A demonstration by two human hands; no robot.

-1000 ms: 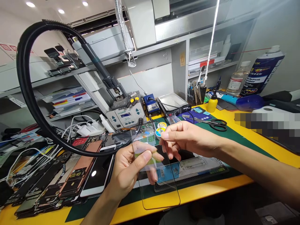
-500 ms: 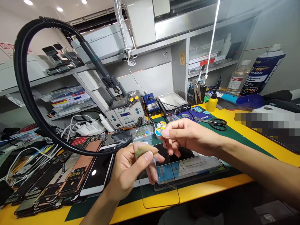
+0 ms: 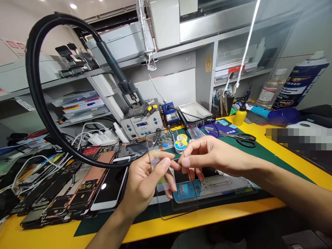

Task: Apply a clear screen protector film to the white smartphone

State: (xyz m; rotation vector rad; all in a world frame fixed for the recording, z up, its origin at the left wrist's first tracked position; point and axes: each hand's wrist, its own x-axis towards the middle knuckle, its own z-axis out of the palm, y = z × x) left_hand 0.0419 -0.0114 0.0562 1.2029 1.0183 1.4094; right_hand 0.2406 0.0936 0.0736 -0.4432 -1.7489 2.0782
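Observation:
A clear, phone-sized glass screen protector [image 3: 178, 206] with a thin dark rim is held tilted above the bench. My left hand [image 3: 149, 176] is closed on it, thumb in front, and some fingers show through the pane. At the pane's right edge, my right hand [image 3: 204, 155] pinches with thumb and forefinger, its other fingers curled below. Beneath both hands lies a dark-screened phone [image 3: 207, 173] on a pale, blue-marked pad [image 3: 220, 186]. Just beyond my right fingers are round solder spools [image 3: 181, 146].
Stacked phone parts [image 3: 83, 183] and a white phone [image 3: 110, 186] lie at left. A thick black hose [image 3: 35, 100] loops over them from the soldering station [image 3: 142, 122]. Scissors [image 3: 245, 140], a yellow bottle [image 3: 240, 117] and a spray can [image 3: 298, 84] stand or lie to the right.
The view has shifted, so the bench appears further right. My right hand sits lower along the pane's edge, closer to my left fingertips. The pane remains held.

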